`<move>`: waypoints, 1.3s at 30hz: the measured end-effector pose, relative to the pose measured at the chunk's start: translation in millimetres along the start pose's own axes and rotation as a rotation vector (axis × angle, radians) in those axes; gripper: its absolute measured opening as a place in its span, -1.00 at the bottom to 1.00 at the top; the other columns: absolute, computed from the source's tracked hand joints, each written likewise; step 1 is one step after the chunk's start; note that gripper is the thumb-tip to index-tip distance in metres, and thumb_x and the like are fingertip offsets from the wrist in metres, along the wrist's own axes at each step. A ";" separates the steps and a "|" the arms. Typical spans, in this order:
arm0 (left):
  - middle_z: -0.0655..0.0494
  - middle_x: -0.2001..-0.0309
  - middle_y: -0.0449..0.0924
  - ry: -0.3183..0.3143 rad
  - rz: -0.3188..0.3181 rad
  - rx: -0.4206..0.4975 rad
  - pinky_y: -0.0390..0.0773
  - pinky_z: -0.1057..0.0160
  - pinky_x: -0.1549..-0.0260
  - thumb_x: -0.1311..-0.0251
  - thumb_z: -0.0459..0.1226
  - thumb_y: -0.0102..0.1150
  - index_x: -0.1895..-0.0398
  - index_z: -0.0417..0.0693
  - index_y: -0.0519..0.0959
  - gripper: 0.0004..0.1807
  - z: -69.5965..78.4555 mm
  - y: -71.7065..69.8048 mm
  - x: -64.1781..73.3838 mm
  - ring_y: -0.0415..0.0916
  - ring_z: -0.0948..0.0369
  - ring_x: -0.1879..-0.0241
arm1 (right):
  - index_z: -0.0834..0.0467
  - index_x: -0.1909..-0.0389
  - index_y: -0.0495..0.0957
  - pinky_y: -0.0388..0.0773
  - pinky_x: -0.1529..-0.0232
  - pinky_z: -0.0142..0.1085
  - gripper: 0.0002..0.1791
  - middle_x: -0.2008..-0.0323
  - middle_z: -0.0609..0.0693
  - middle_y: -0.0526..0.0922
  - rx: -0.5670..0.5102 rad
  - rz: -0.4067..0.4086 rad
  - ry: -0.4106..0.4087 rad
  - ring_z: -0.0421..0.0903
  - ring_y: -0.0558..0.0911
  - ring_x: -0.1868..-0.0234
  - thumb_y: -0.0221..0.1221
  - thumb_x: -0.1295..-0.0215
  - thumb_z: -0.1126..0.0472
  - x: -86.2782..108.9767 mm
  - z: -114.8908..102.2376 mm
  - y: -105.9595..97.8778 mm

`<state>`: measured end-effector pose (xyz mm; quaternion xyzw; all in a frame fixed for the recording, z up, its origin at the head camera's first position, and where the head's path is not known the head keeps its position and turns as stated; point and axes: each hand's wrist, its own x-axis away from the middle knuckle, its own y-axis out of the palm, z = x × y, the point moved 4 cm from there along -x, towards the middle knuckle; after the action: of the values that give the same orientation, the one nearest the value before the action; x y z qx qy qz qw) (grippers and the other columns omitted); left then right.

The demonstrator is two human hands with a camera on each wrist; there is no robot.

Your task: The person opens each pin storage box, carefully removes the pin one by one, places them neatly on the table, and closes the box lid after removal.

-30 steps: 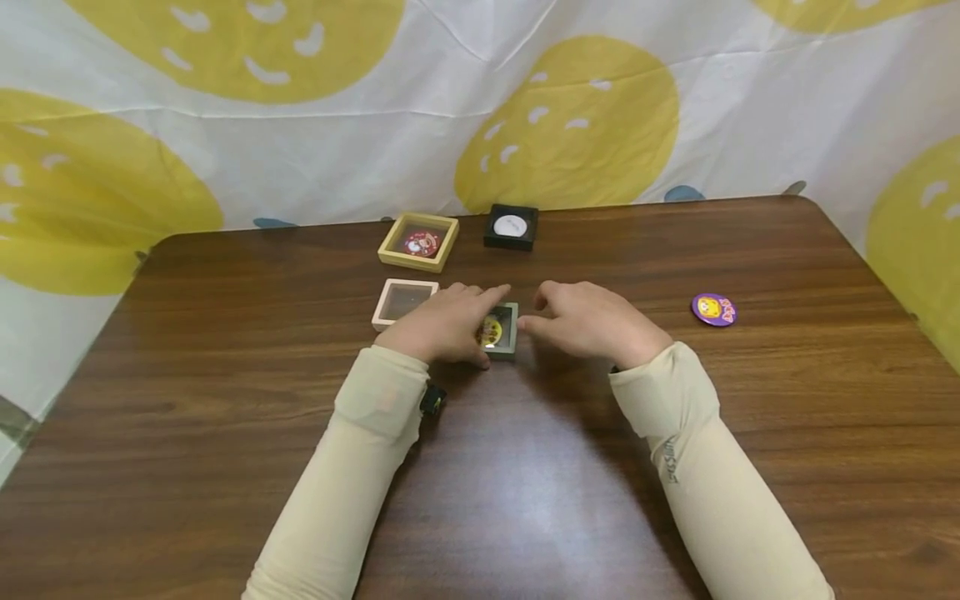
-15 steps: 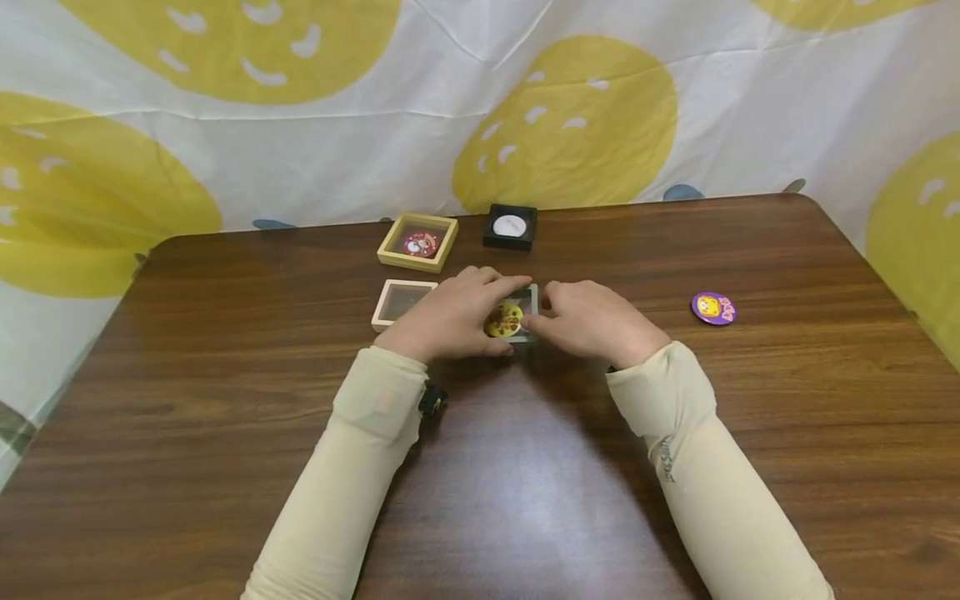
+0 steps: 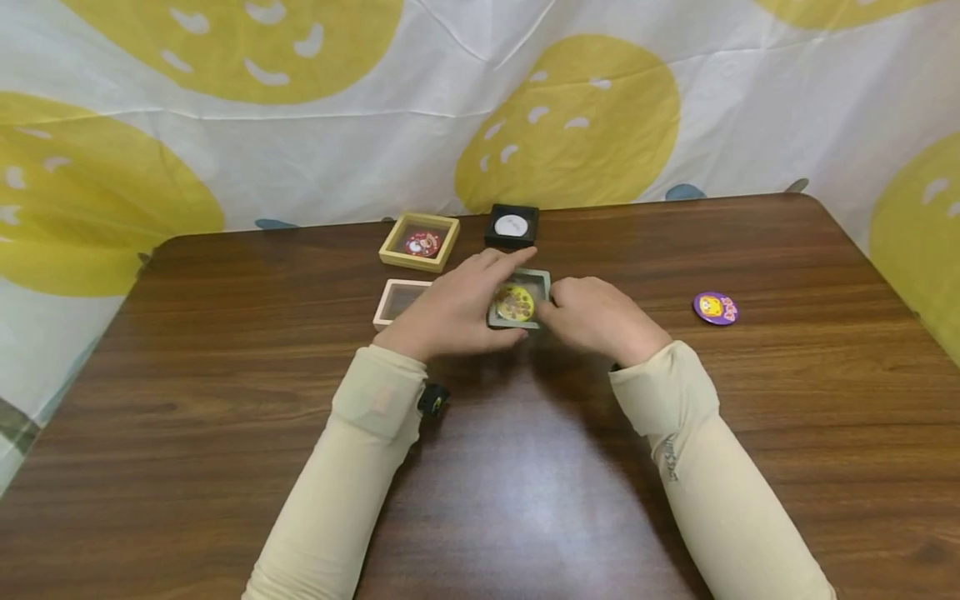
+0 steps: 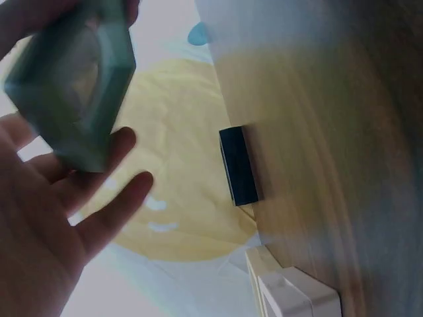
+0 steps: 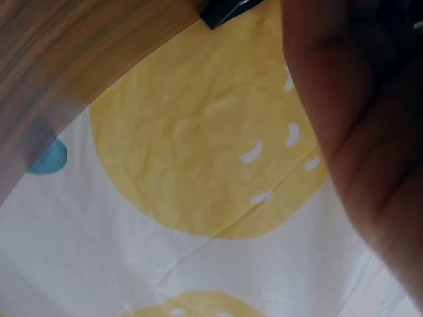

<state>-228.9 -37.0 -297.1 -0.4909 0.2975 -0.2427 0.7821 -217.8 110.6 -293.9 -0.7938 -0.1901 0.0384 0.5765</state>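
A small green square display frame [image 3: 537,287] with a yellow round badge [image 3: 515,302] behind its clear window is held up between both hands. My left hand [image 3: 457,310] grips it from the left, thumb at the near edge and index finger along the far edge. In the left wrist view the green frame [image 4: 99,135] is lifted above the table, with two fingers stretched out below it. My right hand [image 3: 603,318] pinches its right edge, thumb on the front and fingers curled. The right wrist view shows only part of the right hand [image 5: 350,112], dark and blurred.
Behind the left hand lies a pale pink frame [image 3: 385,308], partly covered. Farther back are a yellow frame [image 3: 393,252] with a red badge and a black frame [image 3: 491,240] with a white disc. A purple badge [image 3: 716,308] lies right on the brown table [image 3: 225,400].
The green frame has risen and shifted away and to the right with my left hand. My right hand, beside the frame's edge before, now pinches it.
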 end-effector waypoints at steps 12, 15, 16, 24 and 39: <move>-0.01 -0.38 0.28 -0.148 0.115 0.057 0.42 0.16 -0.20 0.22 0.21 0.42 -0.50 -0.05 -0.03 0.25 -0.5 -8.7 2.7 0.41 0.15 -0.23 | 0.13 0.51 0.46 0.39 0.28 -0.18 -0.63 0.46 0.06 0.48 -0.121 0.048 0.052 0.00 0.47 0.39 -0.25 -0.40 0.15 -1.4 2.7 -6.3; -0.02 -0.28 0.41 -0.147 0.149 0.069 0.47 0.14 -0.13 0.24 0.19 0.45 -0.46 -0.04 0.05 0.20 1.1 -11.5 2.6 0.49 0.13 -0.14 | 0.12 0.50 0.46 0.38 0.30 -0.20 -0.63 0.47 0.05 0.47 -0.144 0.049 0.055 -0.01 0.47 0.39 -0.25 -0.40 0.15 -1.1 2.0 -7.5; -0.02 -0.23 0.46 -0.142 0.163 0.072 0.49 0.13 -0.09 0.25 0.17 0.46 -0.44 -0.04 0.08 0.18 1.5 -12.3 2.6 0.51 0.12 -0.09 | 0.12 0.50 0.46 0.38 0.31 -0.21 -0.63 0.47 0.05 0.47 -0.151 0.047 0.055 -0.01 0.47 0.39 -0.25 -0.40 0.15 -1.1 1.6 -7.8; 0.03 -0.07 0.52 -0.137 0.211 0.084 0.49 0.15 -0.05 0.21 0.11 0.47 -0.27 -0.09 0.26 -0.03 0.8 -15.8 5.1 0.51 0.15 0.00 | 0.11 0.50 0.47 0.34 0.39 -0.26 -0.64 0.51 0.02 0.44 -0.174 0.079 0.057 -0.04 0.44 0.45 -0.22 -0.39 0.10 -3.2 0.3 -8.7; -0.07 -0.19 0.42 -0.235 -0.004 -0.043 0.49 0.08 -0.06 0.08 -0.18 0.41 -0.44 -0.04 0.02 0.03 -8.4 -0.8 -0.3 0.47 0.09 -0.07 | 0.10 0.39 0.49 0.35 0.48 -0.28 -0.67 0.47 0.02 0.53 -0.162 0.110 0.114 -0.04 0.46 0.45 -0.03 -0.21 -0.07 1.9 4.3 -9.6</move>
<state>-235.1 -42.4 -299.2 -0.5331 0.2081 -0.1788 0.8004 -219.7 117.7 -286.1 -0.8479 -0.1154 0.0091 0.5173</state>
